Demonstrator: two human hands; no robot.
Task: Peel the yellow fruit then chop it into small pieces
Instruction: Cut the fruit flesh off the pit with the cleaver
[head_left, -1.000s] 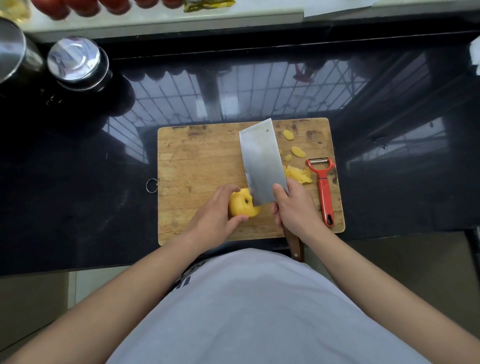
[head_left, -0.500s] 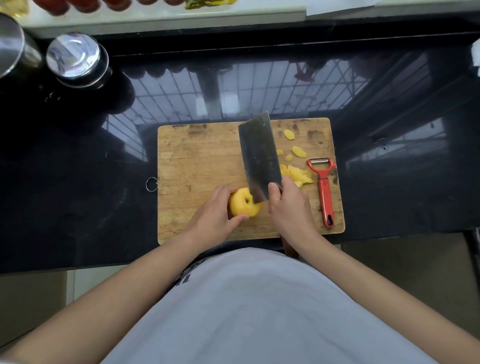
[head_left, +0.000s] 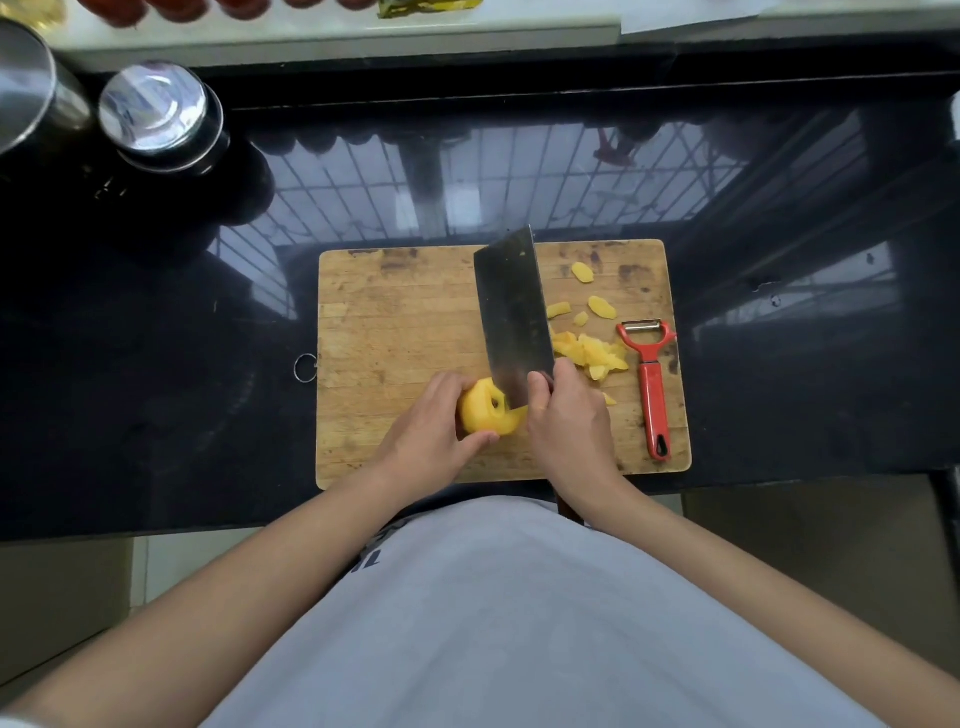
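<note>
— Nearest the camera, what shows?

— A pale grey shirt (head_left: 519, 623) fills the bottom, with two bare forearms reaching forward onto a wooden cutting board (head_left: 395, 322) that lies on a glossy black worktop (head_left: 130, 395).

— Where is the yellow fruit?

— On the near middle of the board. The left hand (head_left: 434, 426) holds the yellow fruit (head_left: 485, 408), fingers curled over its far side and thumb against its near side. It is peeled, with a notch already cut from its right side.

— And the other hand?

— The right hand (head_left: 563, 415) is wrapped round the handle of a cleaver (head_left: 511, 317), its forefinger lying up against the blade. The blade's near end sits in the fruit's cut side, and the blade runs away toward the board's far edge.

— Anything else on the board?

— Just right of the blade lies a heap of yellow fruit pieces (head_left: 592, 353), with a few loose ones farther back. A red peeler (head_left: 652, 384) lies along the right edge, head pointing away.

— Beyond the board?

— At the far left stand two shiny steel containers (head_left: 156, 111), side by side. The worktop mirrors a barred window.
</note>
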